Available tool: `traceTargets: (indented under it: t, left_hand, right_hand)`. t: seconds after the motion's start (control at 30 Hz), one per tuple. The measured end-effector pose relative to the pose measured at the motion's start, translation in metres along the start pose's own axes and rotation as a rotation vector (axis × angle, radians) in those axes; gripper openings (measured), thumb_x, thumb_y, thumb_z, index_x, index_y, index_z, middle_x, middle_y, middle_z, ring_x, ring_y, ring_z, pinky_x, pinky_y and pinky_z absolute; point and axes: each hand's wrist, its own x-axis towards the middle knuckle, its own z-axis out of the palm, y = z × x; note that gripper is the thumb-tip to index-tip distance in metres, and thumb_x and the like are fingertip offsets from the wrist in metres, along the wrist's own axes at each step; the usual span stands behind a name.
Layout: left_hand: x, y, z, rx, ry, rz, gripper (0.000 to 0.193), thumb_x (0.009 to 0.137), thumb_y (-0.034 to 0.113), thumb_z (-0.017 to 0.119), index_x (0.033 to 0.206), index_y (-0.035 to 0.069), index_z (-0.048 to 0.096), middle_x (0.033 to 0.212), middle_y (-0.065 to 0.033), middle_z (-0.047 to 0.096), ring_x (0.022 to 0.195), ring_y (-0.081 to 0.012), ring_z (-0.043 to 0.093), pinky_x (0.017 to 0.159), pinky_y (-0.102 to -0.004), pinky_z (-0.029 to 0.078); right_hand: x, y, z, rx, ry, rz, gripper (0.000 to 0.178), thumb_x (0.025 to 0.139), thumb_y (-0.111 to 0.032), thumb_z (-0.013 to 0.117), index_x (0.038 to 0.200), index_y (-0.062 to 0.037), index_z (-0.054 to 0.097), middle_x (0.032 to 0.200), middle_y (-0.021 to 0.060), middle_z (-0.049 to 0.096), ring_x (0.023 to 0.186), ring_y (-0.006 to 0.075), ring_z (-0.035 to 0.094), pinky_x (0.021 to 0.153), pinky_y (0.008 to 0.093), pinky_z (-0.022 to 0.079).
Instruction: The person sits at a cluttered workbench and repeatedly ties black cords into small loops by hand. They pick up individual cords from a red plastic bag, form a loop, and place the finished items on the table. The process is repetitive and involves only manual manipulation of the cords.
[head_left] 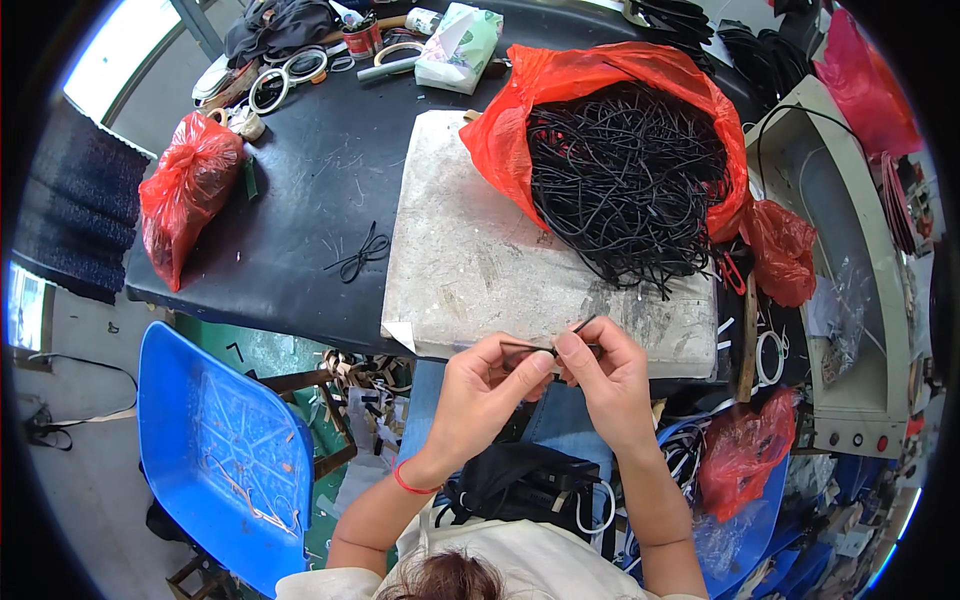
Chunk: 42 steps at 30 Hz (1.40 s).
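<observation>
My left hand (492,385) and my right hand (603,372) meet just over the near edge of a pale, stained board (455,255). Both are closed, thumbs against fingers, pinching a thin black cord (583,324) whose short end sticks up past my right thumb. Most of that cord is hidden by my fingers. Beyond my hands, a red plastic bag (500,140) lies open on the board. Out of its mouth spills a large tangle of black cords (630,175). A small bundle of black cord (362,253) rests on the dark tabletop to the left.
A knotted red bag (190,195) sits on the dark table (320,190) at the left. Tape rolls (268,90) and a tissue box (460,48) stand at the back. Below left is a blue plastic tub (220,440). A beige metal machine (850,300) stands at the right.
</observation>
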Motion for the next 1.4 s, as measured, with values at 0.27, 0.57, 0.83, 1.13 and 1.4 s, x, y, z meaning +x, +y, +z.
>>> traceTargets:
  t: [0.27,0.57,0.83,1.13,1.4]
  left_hand:
    - [-0.002,0.001,-0.002,0.143,-0.015,-0.024,0.019,0.085,0.014,0.059,0.094,-0.002,0.058,0.077,-0.0028,0.060,0.067,-0.0055,0.055,0.059,-0.0192,0.045]
    - [-0.006,0.004,0.000,0.218,-0.073,0.039,0.020,0.085,0.009,0.058,0.100,-0.003,0.060,0.081,-0.0032,0.062,0.067,-0.0058,0.055,0.060,-0.0200,0.046]
    - [-0.015,-0.007,0.004,0.196,0.019,0.063,0.019,0.086,0.010,0.056,0.099,-0.003,0.059,0.082,-0.0032,0.061,0.069,-0.0061,0.056,0.062,-0.0196,0.046]
    - [-0.008,-0.003,0.000,0.116,0.105,0.088,0.017,0.086,0.014,0.058,0.089,-0.002,0.060,0.071,-0.0017,0.060,0.064,-0.0044,0.054,0.057,-0.0185,0.044]
    - [-0.008,-0.001,0.003,0.104,0.183,0.003,0.018,0.086,0.017,0.059,0.087,0.000,0.060,0.069,-0.0004,0.059,0.061,-0.0035,0.053,0.055,-0.0175,0.043]
  right_hand:
    - [-0.004,0.002,-0.009,0.026,-0.053,0.075,0.014,0.084,-0.013,0.061,0.084,-0.0003,0.056,0.072,-0.0012,0.055,0.063,0.0027,0.047,0.055,0.0177,0.037]
    - [-0.004,0.009,0.001,0.040,0.082,-0.062,0.018,0.085,-0.014,0.059,0.074,-0.0007,0.056,0.069,-0.0012,0.054,0.060,0.0028,0.045,0.053,0.0180,0.035]
    - [0.002,0.021,0.001,0.094,0.131,0.020,0.018,0.084,-0.013,0.061,0.070,-0.0017,0.056,0.062,-0.0011,0.053,0.056,0.0021,0.045,0.049,0.0175,0.033]
    - [-0.005,0.005,-0.001,0.022,-0.045,0.087,0.010,0.084,-0.009,0.060,0.086,0.0002,0.061,0.068,-0.0021,0.054,0.058,0.0018,0.046,0.050,0.0169,0.035]
    - [-0.010,0.004,0.002,-0.032,-0.068,0.065,0.015,0.085,-0.006,0.057,0.095,0.0044,0.059,0.085,0.0021,0.054,0.071,0.0038,0.048,0.060,0.0174,0.039]
